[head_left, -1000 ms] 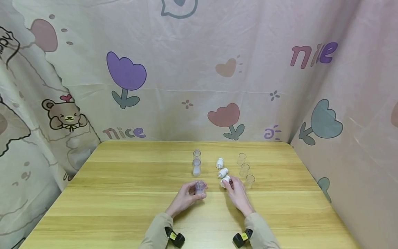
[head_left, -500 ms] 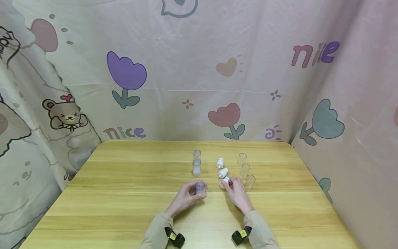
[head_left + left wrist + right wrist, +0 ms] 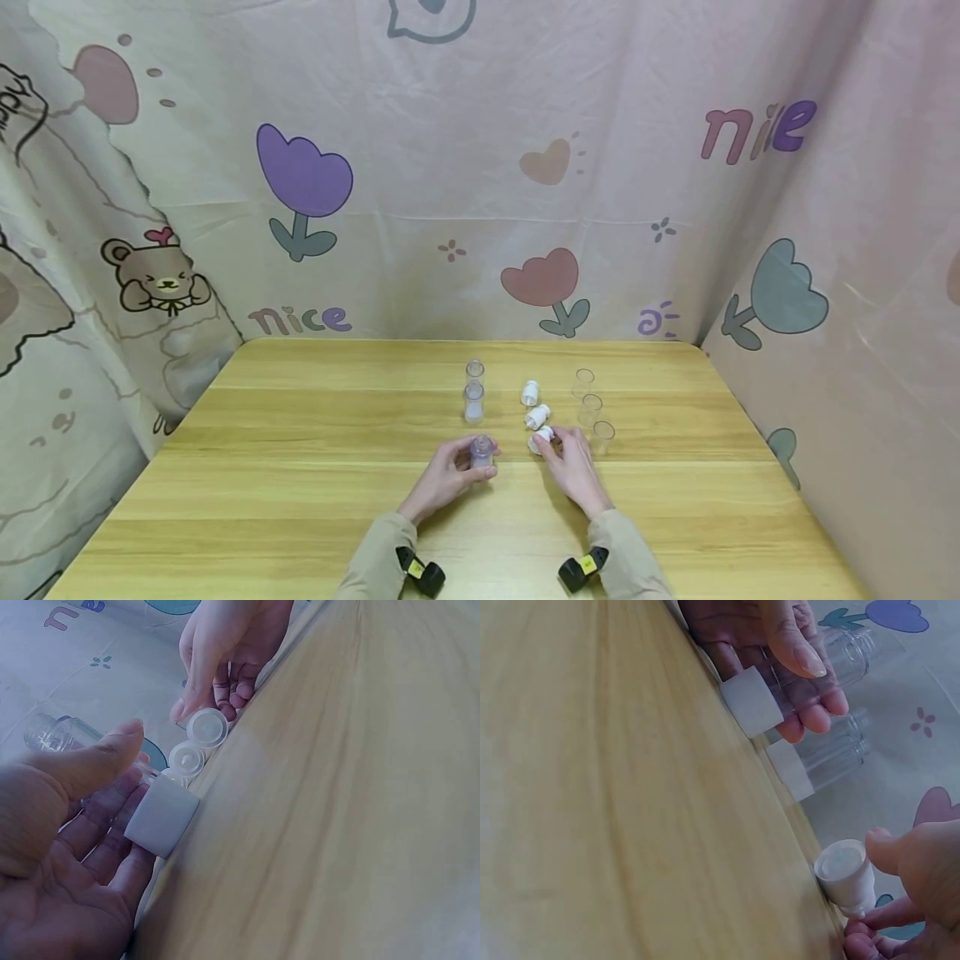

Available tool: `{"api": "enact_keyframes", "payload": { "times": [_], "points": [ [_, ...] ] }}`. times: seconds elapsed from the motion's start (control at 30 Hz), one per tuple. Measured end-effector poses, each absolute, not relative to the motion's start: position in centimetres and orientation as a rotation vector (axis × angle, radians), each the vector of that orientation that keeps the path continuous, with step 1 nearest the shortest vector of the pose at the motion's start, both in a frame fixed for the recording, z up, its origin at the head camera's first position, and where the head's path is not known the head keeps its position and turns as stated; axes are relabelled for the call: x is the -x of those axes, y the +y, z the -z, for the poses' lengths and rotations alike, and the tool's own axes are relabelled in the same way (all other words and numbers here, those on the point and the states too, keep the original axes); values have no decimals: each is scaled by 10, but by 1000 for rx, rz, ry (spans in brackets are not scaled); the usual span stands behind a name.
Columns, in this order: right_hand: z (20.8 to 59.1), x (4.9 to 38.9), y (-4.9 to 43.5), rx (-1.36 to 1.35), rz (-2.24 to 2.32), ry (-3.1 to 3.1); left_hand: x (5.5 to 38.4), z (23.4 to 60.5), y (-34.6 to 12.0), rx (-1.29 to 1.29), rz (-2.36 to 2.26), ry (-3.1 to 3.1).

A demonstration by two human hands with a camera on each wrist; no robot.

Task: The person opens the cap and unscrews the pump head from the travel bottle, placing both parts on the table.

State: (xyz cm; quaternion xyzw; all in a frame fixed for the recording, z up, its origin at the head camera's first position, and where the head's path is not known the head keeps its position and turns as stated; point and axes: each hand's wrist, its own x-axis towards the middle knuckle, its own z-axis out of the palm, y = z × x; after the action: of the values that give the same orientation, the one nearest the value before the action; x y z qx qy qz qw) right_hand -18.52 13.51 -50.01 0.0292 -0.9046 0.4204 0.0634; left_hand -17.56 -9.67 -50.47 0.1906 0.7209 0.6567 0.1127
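Note:
My left hand (image 3: 450,475) grips a small clear bottle (image 3: 847,664) with a white base (image 3: 163,817), upright, its fingers curled round the clear part. At its right, my right hand (image 3: 573,467) pinches a white pump top (image 3: 845,874) between thumb and fingertips. This top lies tilted, its round open end facing toward the left hand in the right wrist view. Two more white pump tops, a middle one (image 3: 537,417) and a far one (image 3: 530,392), lie in a row just beyond it.
Two more clear bottles, a nearer one (image 3: 474,404) and a farther one (image 3: 476,369), stand beyond the left hand. Right of the pump tops stand three clear caps (image 3: 591,408) in a line. The wooden table (image 3: 300,500) meets a printed curtain (image 3: 405,275) at its back edge.
The pump top in my right hand has tipped and shifted slightly to the left. My left hand and its bottle have stayed in place.

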Motion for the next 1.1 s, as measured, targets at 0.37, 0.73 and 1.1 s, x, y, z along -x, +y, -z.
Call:
{"api": "enact_keyframes", "payload": {
  "times": [0.37,0.73,1.1],
  "points": [
    [508,182,138,-81,-1291,-2729,176,505,-96,-537,-1932,2108],
    [517,178,137,-97,-1318,-2659,175,504,-96,-519,-1924,2127],
    [521,177,136,-81,-1417,-2562,173,505,-93,-485,-1909,2316]
  ]
}}
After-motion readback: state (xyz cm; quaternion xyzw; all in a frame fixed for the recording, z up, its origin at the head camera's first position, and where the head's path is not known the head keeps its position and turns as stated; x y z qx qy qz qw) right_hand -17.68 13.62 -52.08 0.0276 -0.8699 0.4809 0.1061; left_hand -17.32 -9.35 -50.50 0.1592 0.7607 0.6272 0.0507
